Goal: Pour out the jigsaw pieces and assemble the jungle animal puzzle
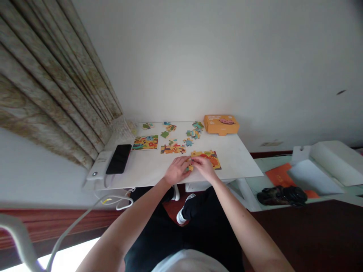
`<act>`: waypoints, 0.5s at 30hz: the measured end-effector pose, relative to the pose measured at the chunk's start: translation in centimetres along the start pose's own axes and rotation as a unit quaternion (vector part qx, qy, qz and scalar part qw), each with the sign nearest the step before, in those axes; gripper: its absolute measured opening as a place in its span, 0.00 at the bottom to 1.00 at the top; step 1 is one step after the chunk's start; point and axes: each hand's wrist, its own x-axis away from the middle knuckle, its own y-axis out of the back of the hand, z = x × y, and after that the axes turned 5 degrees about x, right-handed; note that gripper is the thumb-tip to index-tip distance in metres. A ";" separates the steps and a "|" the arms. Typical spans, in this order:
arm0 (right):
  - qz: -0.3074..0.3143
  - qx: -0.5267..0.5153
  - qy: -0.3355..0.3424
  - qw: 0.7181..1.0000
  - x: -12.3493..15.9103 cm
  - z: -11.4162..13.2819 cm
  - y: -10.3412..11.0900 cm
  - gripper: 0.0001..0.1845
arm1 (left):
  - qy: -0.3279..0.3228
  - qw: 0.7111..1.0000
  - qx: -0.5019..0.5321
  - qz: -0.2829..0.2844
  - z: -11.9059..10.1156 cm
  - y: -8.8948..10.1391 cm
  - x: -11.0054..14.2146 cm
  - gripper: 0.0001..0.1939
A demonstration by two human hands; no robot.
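My left hand and my right hand meet near the front of the white table. Between them is a small yellow jigsaw puzzle piece, partly covered by my fingers. Both hands have their fingers closed around the pieces at this spot. Beneath and beyond my right hand lies a joined section of puzzle with an orange animal, its left part hidden. Just behind my left hand rests another joined strip of puzzle pieces.
Loose puzzle pieces lie across the back of the table. A picture card is at left, beside a black phone and a white power strip. An orange box stands against the wall.
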 end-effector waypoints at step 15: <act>-0.061 0.448 0.081 0.888 -1.3 -3.1 4.5 0.21 | 0.107 0.993 -0.046 0.004 3.5 -0.3 -1.4 0.16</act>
